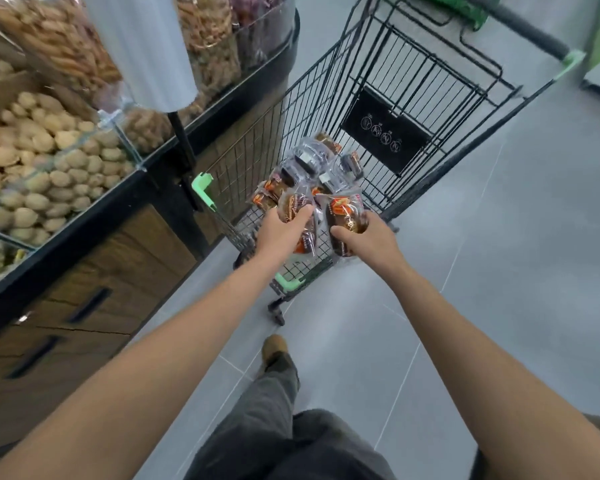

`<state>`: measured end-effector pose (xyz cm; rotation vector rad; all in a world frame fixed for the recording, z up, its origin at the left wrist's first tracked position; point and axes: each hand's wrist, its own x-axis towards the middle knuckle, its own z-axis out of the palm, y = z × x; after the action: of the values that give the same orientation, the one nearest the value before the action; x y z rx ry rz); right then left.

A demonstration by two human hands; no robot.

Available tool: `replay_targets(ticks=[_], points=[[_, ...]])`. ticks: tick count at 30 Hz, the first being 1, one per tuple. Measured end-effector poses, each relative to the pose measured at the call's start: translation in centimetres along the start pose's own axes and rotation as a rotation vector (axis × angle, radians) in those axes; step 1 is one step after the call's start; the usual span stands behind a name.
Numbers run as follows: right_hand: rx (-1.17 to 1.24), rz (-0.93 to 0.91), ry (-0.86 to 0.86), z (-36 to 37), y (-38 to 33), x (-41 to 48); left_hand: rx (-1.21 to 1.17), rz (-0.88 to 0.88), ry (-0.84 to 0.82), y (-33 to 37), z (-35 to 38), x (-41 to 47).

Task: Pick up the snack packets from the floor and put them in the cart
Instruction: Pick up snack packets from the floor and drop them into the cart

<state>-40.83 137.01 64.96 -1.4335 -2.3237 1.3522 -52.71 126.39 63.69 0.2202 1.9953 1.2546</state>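
Two hands reaching over cart (383, 140) rim: left hand (280, 227) curling round one snack packet (292, 204), right hand (365, 234) gripping second snack packet (345, 213), holding both above packet pile (309, 161) inside, probably readying drop.

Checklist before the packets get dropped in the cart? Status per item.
1. Left hand grips left packet: ok.
2. Right hand grips right packet: ok.
3. Both packets above the cart basket: ok, though the right packet sits near the rim.
4. Space beside the loaded packets in the basket: ok.
5. No packets left on the floor: cannot tell, only part is in view.
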Motion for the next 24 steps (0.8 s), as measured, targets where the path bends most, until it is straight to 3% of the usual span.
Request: replay_targets(ticks=[13, 24], points=[[-0.048, 0.016, -0.114, -3.2, -0.3, 16.9, -0.084, -0.181, 0.024, 5.7, 6.3, 12.6], [-0.128, 0.084, -0.369, -7.5, 1.6, 35.2, -0.208, -0.462, 0.275, 10.0, 16.5, 24.1]])
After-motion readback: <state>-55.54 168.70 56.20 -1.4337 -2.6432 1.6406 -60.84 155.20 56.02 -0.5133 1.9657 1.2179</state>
